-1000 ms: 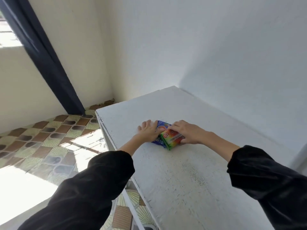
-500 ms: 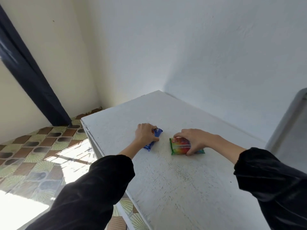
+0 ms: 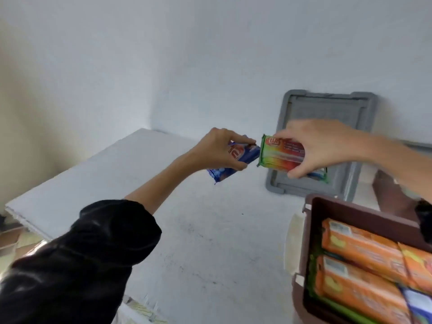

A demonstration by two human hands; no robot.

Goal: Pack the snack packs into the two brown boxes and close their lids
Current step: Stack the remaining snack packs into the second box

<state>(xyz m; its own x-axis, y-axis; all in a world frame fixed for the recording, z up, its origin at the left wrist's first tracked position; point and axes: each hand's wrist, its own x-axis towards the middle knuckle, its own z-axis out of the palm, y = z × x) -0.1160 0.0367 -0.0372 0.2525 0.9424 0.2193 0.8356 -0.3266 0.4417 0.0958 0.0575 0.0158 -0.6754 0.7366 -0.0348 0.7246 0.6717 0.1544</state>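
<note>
1. A blue snack pack (image 3: 236, 163) is held in the left hand (image 3: 218, 149), lifted clear of the worktop (image 3: 198, 230); the fingers (image 3: 242, 143) are curled over its upper edge and the thumb is pressed under it, so the pack is pinched across its width
2. A green and red snack pack (image 3: 279, 155) is held in the right hand (image 3: 325, 146), also in the air; it is pinched between the fingers on top and the thumb below, at its right half
3. The two packs are carried nearly end to end, just apart, with the long axis of each running roughly left to right; the blue one is tilted down toward the left
4. The brown box (image 3: 311, 249) stands open at the lower right, below and to the right of both hands, with orange packs (image 3: 360, 249) already lying in rows inside it
5. The long axis of those orange packs runs roughly the same way as the held packs, so little turning is judged to be needed
6. The right hand is the nearer one to the box, and its pack is judged likely to go in first; the left hand has farther to cross
7. A grey lid (image 3: 327, 108) is leaned against the wall behind the hands; part of a second brown box (image 3: 388, 195) is seen beyond the first, mostly hidden
</note>
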